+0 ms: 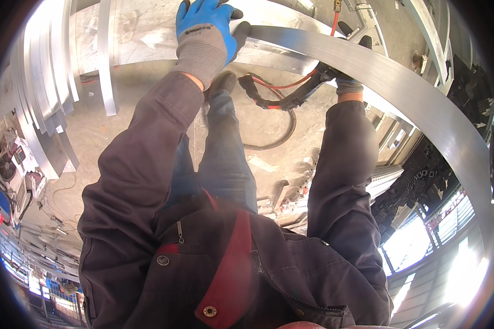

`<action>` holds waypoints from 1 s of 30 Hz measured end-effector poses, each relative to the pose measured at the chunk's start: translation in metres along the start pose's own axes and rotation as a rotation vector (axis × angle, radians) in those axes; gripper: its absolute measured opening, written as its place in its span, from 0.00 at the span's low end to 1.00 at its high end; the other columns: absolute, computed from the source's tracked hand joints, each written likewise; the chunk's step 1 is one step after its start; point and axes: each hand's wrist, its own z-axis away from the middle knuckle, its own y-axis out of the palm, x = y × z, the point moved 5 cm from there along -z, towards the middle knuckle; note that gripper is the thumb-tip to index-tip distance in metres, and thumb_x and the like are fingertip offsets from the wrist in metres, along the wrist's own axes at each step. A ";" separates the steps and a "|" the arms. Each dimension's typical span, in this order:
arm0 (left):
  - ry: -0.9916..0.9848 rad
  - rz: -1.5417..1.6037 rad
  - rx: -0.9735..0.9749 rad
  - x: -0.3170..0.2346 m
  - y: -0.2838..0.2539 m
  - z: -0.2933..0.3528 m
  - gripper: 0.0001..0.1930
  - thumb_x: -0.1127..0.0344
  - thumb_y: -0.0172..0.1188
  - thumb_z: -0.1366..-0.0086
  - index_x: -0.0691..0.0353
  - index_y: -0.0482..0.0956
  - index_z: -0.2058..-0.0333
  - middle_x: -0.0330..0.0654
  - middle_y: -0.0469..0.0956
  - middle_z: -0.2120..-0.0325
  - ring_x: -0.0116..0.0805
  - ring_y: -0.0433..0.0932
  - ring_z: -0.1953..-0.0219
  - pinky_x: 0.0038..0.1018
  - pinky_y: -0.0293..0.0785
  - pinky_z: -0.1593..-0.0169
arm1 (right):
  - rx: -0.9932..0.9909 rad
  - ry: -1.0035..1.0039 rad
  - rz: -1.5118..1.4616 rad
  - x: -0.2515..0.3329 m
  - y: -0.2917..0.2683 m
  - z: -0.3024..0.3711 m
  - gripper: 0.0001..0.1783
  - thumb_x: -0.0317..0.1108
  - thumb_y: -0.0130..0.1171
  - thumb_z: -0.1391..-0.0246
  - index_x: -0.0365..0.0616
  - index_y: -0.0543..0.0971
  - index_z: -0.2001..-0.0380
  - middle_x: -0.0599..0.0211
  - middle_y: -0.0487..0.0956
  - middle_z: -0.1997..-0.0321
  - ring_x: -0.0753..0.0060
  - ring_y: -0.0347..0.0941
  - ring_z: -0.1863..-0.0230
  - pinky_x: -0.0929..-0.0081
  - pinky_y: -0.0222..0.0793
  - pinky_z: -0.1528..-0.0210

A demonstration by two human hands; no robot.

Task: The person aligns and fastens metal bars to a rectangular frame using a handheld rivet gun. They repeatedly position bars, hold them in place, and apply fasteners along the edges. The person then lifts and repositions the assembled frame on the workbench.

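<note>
My left hand (206, 35), in a blue and grey glove with dark fingertips, lies over the pale metal surface (153, 41) at the top. Its fingers are spread, and the thumb touches the near end of a long silver flat bar (417, 90). That bar sweeps rightward and down along the view's right side. My right hand (346, 74), dark-gloved, is under the bar, with fingertips showing beyond its far edge; it appears wrapped round the bar, which hides most of the palm. A black-sleeved cable with a red hose (296, 101) hangs beside the right wrist.
Several long metal profiles (49, 82) stick out at the left. A cluttered surface with tools (16, 164) is farther left. Dark stacked profiles (417, 181) lie at the right. A loop of dark hose (291, 129) rests on the concrete floor (132, 109) near my feet.
</note>
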 end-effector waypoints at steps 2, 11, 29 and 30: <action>0.000 0.000 0.003 0.000 0.000 0.000 0.12 0.59 0.70 0.44 0.56 0.85 0.63 0.51 0.78 0.46 0.53 0.71 0.37 0.55 0.56 0.29 | -0.157 -0.038 0.072 0.002 -0.005 0.002 0.42 0.64 0.46 0.30 0.33 0.70 0.36 0.56 0.85 0.61 0.65 0.82 0.63 0.66 0.81 0.57; 0.011 -0.003 -0.025 0.000 0.001 0.001 0.12 0.58 0.69 0.43 0.56 0.85 0.62 0.51 0.78 0.46 0.54 0.70 0.37 0.56 0.55 0.29 | 0.061 -0.033 -0.039 -0.001 0.019 0.007 0.35 0.60 0.47 0.29 0.36 0.75 0.43 0.57 0.85 0.59 0.64 0.82 0.60 0.66 0.81 0.54; 0.003 0.520 0.294 -0.010 -0.065 -0.011 0.27 0.74 0.55 0.38 0.65 0.74 0.38 0.54 0.78 0.42 0.47 0.77 0.40 0.35 0.72 0.36 | -0.040 -0.738 1.112 0.003 0.008 -0.002 0.32 0.45 0.71 0.51 0.43 0.76 0.45 0.61 0.82 0.50 0.61 0.82 0.52 0.66 0.78 0.51; 0.078 0.510 0.296 -0.022 -0.077 -0.014 0.28 0.73 0.56 0.37 0.65 0.73 0.36 0.54 0.77 0.41 0.46 0.77 0.39 0.35 0.71 0.35 | -0.060 -0.794 1.250 0.005 0.015 0.001 0.35 0.47 0.74 0.55 0.42 0.76 0.46 0.60 0.82 0.50 0.61 0.82 0.52 0.67 0.78 0.51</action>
